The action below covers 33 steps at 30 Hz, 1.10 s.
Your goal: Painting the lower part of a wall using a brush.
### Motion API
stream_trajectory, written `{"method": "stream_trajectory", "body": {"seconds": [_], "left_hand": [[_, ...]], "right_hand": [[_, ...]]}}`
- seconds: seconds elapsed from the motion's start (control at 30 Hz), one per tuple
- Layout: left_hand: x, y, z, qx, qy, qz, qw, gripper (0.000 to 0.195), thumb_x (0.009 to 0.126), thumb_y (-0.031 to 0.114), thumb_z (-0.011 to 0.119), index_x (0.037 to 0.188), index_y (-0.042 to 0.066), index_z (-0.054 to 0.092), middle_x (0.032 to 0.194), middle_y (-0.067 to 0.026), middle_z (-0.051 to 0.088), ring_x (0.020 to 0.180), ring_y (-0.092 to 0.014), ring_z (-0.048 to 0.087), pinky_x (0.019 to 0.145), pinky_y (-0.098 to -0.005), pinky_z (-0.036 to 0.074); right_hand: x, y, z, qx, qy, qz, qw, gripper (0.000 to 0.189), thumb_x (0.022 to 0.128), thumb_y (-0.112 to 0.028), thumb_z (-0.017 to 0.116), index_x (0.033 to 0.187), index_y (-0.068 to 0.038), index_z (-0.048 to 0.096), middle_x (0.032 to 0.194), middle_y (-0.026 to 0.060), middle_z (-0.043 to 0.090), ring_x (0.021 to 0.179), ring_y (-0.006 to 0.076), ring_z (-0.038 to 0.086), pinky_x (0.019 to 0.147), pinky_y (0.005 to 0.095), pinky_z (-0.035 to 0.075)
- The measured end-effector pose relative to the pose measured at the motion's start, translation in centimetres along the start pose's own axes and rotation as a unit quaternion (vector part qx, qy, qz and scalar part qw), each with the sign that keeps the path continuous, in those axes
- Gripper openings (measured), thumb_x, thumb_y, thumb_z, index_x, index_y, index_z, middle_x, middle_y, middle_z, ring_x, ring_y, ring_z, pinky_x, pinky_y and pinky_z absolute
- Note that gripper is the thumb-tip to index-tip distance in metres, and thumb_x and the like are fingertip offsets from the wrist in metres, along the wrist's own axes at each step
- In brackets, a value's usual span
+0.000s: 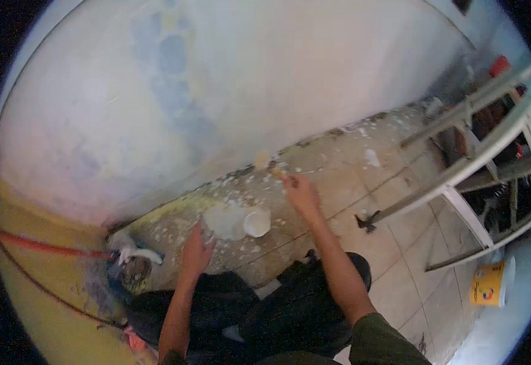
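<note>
My right hand (pixel 303 196) grips a small tool (pixel 275 170) with a yellowish handle, possibly a brush, pointed at the foot of the pale wall (pixel 293 82). The tool's far end is blurred, and I cannot tell whether it touches the wall. To the left, my left hand (pixel 197 251) hangs above the tiled floor with its fingers apart and holds nothing that I can see. Between the hands, a white round container (pixel 257 223) stands on the floor beside a pale whitish patch (pixel 226 221).
A metal ladder (pixel 429 196) leans in at the right, near a yellow and white paint bucket (pixel 489 284). White spatters and flakes dot the floor along the wall. At left, a red-orange hose or pole (pixel 51 244) reaches a dark container (pixel 122 273) in the corner.
</note>
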<state>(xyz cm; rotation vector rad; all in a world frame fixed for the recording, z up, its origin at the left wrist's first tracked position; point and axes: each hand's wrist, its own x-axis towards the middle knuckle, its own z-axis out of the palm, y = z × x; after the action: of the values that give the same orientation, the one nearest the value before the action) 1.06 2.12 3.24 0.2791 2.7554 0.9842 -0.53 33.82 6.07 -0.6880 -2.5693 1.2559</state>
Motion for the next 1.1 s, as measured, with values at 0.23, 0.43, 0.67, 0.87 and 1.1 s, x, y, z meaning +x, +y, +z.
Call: {"method": "stream_trajectory", "body": {"seconds": [0.23, 0.43, 0.67, 0.87, 1.1], "left_hand": [[-0.4, -0.3, -0.4, 0.020, 0.020, 0.039, 0.999, 0.060, 0.084, 0.023, 0.062, 0.134, 0.004, 0.035, 0.109, -0.0235, 0.059, 0.093, -0.040, 0.060, 0.080, -0.0443, 0.048], [0.1, -0.7, -0.6, 0.022, 0.012, 0.034, 0.999, 0.060, 0.084, 0.024, 0.062, 0.135, 0.007, 0.035, 0.103, -0.0231, 0.061, 0.090, -0.040, 0.061, 0.076, -0.0442, 0.048], [0.7, -1.0, 0.3, 0.048, 0.034, 0.058, 0.997, 0.062, 0.084, 0.027, 0.061, 0.136, 0.009, 0.033, 0.106, -0.0232, 0.060, 0.091, -0.041, 0.060, 0.076, -0.0463, 0.048], [0.4, -2.0, 0.7, 0.054, 0.043, 0.059, 0.996, 0.062, 0.084, 0.027, 0.060, 0.136, 0.010, 0.032, 0.114, -0.0233, 0.057, 0.088, -0.040, 0.061, 0.077, -0.0447, 0.048], [0.2, -1.2, 0.4, 0.030, 0.039, 0.062, 0.997, 0.059, 0.084, 0.024, 0.060, 0.135, 0.010, 0.033, 0.113, -0.0232, 0.057, 0.083, -0.040, 0.061, 0.076, -0.0452, 0.048]], "right_hand": [[1.4, 1.6, -2.1, -0.058, 0.013, -0.032, 0.998, 0.045, 0.081, -0.040, 0.064, 0.102, 0.000, 0.066, 0.088, 0.0201, 0.066, 0.083, 0.0346, 0.064, 0.074, 0.0414, 0.049], [0.1, -2.3, -2.0, -0.029, 0.071, -0.039, 0.996, 0.038, 0.071, -0.031, 0.077, 0.091, 0.000, 0.067, 0.073, 0.0109, 0.065, 0.065, 0.0191, 0.062, 0.062, 0.0317, 0.048], [0.2, -1.3, 0.9, 0.163, 0.084, -0.117, 0.976, 0.032, 0.073, -0.024, 0.077, 0.093, -0.002, 0.065, 0.079, 0.0081, 0.065, 0.067, 0.0174, 0.062, 0.063, 0.0302, 0.050], [-1.6, -2.5, 3.1, 0.213, 0.010, -0.113, 0.970, 0.030, 0.074, -0.020, 0.077, 0.094, -0.002, 0.064, 0.084, 0.0088, 0.065, 0.072, 0.0180, 0.063, 0.065, 0.0298, 0.051], [-3.3, -2.2, 5.5, 0.190, -0.057, -0.153, 0.968, 0.031, 0.074, -0.021, 0.076, 0.093, -0.001, 0.063, 0.084, 0.0094, 0.064, 0.074, 0.0179, 0.063, 0.064, 0.0297, 0.053]]}}
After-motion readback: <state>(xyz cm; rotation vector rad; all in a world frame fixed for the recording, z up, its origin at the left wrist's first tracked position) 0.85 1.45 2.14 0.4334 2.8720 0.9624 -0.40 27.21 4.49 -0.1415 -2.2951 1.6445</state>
